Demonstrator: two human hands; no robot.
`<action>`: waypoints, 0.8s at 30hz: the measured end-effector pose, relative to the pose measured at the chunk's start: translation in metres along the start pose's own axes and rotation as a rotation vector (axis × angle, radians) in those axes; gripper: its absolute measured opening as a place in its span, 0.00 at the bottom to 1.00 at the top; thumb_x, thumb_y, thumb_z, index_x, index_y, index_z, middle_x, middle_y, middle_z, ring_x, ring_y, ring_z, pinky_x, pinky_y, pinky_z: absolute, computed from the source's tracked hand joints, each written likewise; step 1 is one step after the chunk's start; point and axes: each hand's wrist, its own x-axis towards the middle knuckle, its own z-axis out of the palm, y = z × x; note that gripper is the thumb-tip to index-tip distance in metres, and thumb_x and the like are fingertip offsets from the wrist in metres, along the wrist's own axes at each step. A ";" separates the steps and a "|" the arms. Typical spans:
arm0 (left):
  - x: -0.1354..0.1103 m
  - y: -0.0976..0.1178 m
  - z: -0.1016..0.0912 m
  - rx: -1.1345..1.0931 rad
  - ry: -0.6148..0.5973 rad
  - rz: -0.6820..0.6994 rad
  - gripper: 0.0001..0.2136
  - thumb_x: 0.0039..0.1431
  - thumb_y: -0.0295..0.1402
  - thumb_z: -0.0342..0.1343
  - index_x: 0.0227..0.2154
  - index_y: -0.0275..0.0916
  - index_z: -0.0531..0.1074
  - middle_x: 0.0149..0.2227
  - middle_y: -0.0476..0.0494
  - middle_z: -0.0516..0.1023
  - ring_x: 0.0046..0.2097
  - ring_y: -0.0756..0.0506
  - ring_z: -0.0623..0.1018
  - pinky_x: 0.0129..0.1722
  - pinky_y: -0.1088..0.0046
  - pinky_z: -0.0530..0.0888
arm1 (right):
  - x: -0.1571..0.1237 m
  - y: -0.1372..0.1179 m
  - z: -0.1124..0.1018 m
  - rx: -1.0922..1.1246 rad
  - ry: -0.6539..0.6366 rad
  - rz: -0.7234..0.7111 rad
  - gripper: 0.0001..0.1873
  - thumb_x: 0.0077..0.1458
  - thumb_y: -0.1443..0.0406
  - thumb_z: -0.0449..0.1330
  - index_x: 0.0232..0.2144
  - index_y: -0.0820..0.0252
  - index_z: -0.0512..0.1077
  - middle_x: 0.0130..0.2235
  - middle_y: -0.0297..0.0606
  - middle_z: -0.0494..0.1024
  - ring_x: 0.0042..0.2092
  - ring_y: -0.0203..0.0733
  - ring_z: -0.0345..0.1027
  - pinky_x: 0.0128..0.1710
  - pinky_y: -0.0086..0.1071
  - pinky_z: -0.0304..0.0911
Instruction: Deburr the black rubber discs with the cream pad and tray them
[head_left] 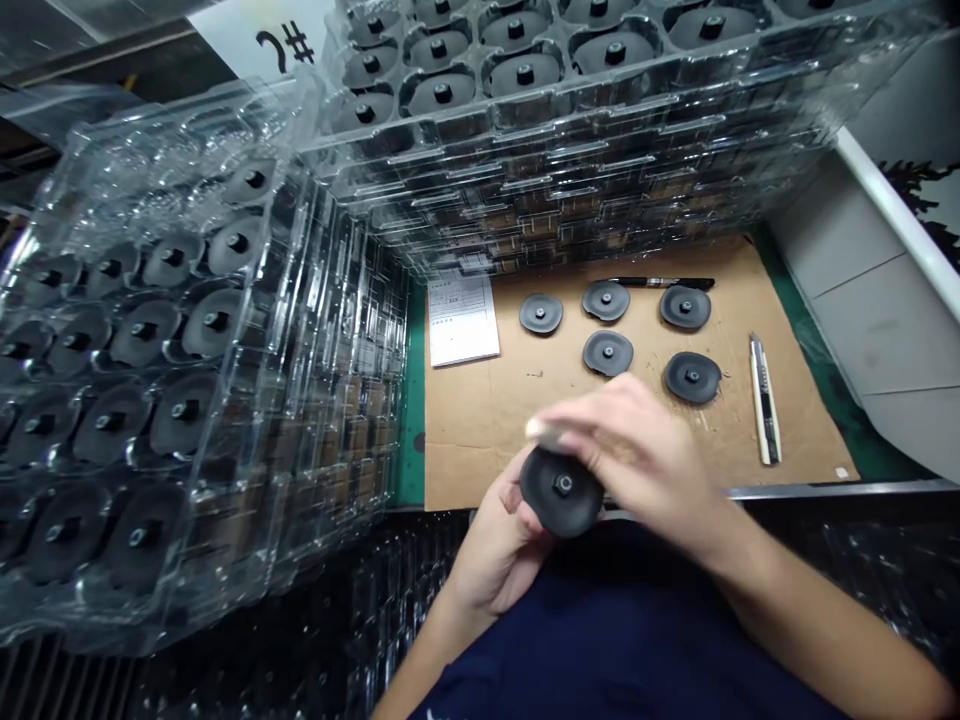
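Observation:
A round black rubber disc (561,491) with a small metal stud in its middle is held just in front of my body. My left hand (499,545) grips it from below, fingers curled behind it. My right hand (637,460) is over its upper right edge, fingers bent and blurred by motion; a pale fingertip sticks out at the upper left. Several more black discs (607,352) lie flat on a brown cardboard sheet (487,420) beyond my hands.
Tall stacks of clear plastic trays (172,350) filled with black discs stand at the left and across the back (570,130). A printed paper slip (463,318), a black marker (660,283) and a white pen-like tool (765,400) lie on the cardboard. A grey wall (877,290) bounds the right.

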 end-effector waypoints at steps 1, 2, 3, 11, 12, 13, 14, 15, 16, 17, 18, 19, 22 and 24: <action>-0.001 0.002 0.000 -0.034 -0.047 -0.040 0.33 0.40 0.40 0.68 0.52 0.47 0.66 0.48 0.40 0.75 0.46 0.36 0.77 0.43 0.60 0.77 | -0.001 0.011 0.000 -0.004 0.034 0.139 0.10 0.59 0.68 0.54 0.41 0.54 0.73 0.39 0.32 0.78 0.36 0.37 0.67 0.38 0.32 0.61; -0.001 0.003 -0.001 -0.066 -0.091 -0.068 0.34 0.41 0.39 0.68 0.54 0.49 0.64 0.51 0.39 0.74 0.47 0.36 0.76 0.43 0.61 0.76 | -0.005 0.023 0.001 -0.010 0.052 0.263 0.10 0.58 0.66 0.54 0.40 0.54 0.73 0.38 0.33 0.77 0.34 0.36 0.66 0.34 0.31 0.62; -0.001 0.004 -0.002 -0.095 -0.119 -0.078 0.33 0.43 0.39 0.67 0.54 0.51 0.63 0.52 0.40 0.73 0.49 0.36 0.76 0.43 0.62 0.76 | -0.010 0.034 0.003 -0.011 0.044 0.355 0.10 0.58 0.65 0.55 0.40 0.55 0.73 0.37 0.34 0.77 0.32 0.36 0.66 0.31 0.30 0.61; 0.007 0.008 -0.004 -0.179 -0.113 -0.060 0.30 0.44 0.41 0.65 0.52 0.48 0.65 0.57 0.39 0.68 0.53 0.35 0.72 0.46 0.63 0.75 | -0.078 0.066 0.037 0.102 -0.261 0.525 0.12 0.59 0.60 0.52 0.41 0.55 0.73 0.37 0.36 0.77 0.35 0.39 0.69 0.34 0.33 0.64; 0.007 0.009 -0.004 -0.186 -0.102 -0.060 0.29 0.45 0.41 0.64 0.52 0.47 0.65 0.56 0.40 0.69 0.53 0.35 0.72 0.47 0.63 0.74 | -0.081 0.065 0.038 0.105 -0.267 0.522 0.12 0.59 0.61 0.52 0.41 0.54 0.73 0.36 0.36 0.77 0.36 0.40 0.69 0.35 0.33 0.64; 0.007 0.009 -0.004 -0.192 -0.091 -0.057 0.28 0.46 0.41 0.63 0.52 0.47 0.65 0.56 0.40 0.69 0.53 0.36 0.72 0.47 0.63 0.74 | -0.081 0.065 0.038 0.107 -0.266 0.522 0.12 0.59 0.61 0.52 0.41 0.54 0.73 0.36 0.36 0.77 0.36 0.40 0.69 0.36 0.33 0.64; 0.007 0.009 -0.003 -0.194 -0.079 -0.053 0.27 0.47 0.41 0.62 0.52 0.47 0.65 0.55 0.40 0.70 0.53 0.36 0.72 0.48 0.63 0.73 | -0.079 0.065 0.036 0.109 -0.259 0.524 0.12 0.59 0.61 0.52 0.41 0.54 0.73 0.37 0.35 0.76 0.36 0.39 0.69 0.36 0.32 0.64; 0.006 0.009 -0.003 -0.192 -0.070 -0.047 0.27 0.48 0.41 0.61 0.52 0.47 0.64 0.55 0.40 0.70 0.54 0.36 0.72 0.48 0.63 0.73 | -0.076 0.064 0.033 0.111 -0.241 0.530 0.12 0.59 0.61 0.53 0.42 0.54 0.72 0.38 0.35 0.76 0.36 0.39 0.69 0.35 0.32 0.63; 0.006 0.009 -0.003 -0.187 -0.064 -0.041 0.27 0.49 0.42 0.60 0.53 0.48 0.63 0.55 0.40 0.70 0.54 0.36 0.72 0.49 0.62 0.72 | -0.071 0.063 0.028 0.109 -0.210 0.538 0.12 0.59 0.62 0.53 0.42 0.53 0.72 0.39 0.35 0.76 0.36 0.38 0.68 0.34 0.31 0.63; 0.006 0.008 -0.003 -0.179 -0.061 -0.034 0.27 0.49 0.42 0.60 0.54 0.47 0.63 0.55 0.40 0.70 0.54 0.36 0.72 0.50 0.61 0.72 | -0.064 0.060 0.023 0.105 -0.166 0.545 0.11 0.58 0.62 0.53 0.43 0.53 0.72 0.39 0.34 0.76 0.35 0.38 0.68 0.34 0.31 0.63; 0.005 0.007 -0.003 -0.169 -0.058 -0.026 0.28 0.50 0.43 0.59 0.55 0.47 0.62 0.55 0.39 0.69 0.54 0.36 0.72 0.50 0.60 0.71 | -0.057 0.055 0.017 0.097 -0.112 0.545 0.11 0.58 0.62 0.54 0.43 0.53 0.72 0.40 0.34 0.76 0.35 0.37 0.67 0.33 0.30 0.62; 0.005 0.005 -0.003 -0.158 -0.055 -0.018 0.28 0.50 0.43 0.59 0.55 0.46 0.62 0.56 0.38 0.69 0.54 0.35 0.72 0.51 0.60 0.71 | -0.049 0.048 0.012 0.088 -0.053 0.534 0.11 0.58 0.62 0.54 0.43 0.53 0.72 0.40 0.33 0.75 0.34 0.36 0.67 0.33 0.29 0.62; 0.005 -0.002 -0.003 -0.123 -0.034 0.016 0.28 0.49 0.43 0.60 0.54 0.43 0.64 0.55 0.38 0.69 0.53 0.36 0.72 0.51 0.62 0.71 | -0.027 0.019 0.004 0.071 0.103 0.412 0.11 0.58 0.64 0.55 0.44 0.52 0.71 0.41 0.33 0.74 0.35 0.35 0.66 0.33 0.29 0.62; 0.006 -0.005 -0.003 -0.097 -0.007 0.035 0.28 0.48 0.42 0.62 0.53 0.41 0.66 0.52 0.39 0.72 0.53 0.39 0.72 0.51 0.66 0.70 | -0.018 -0.002 0.007 0.091 0.133 0.242 0.12 0.58 0.67 0.54 0.46 0.55 0.70 0.42 0.36 0.73 0.39 0.36 0.66 0.38 0.29 0.63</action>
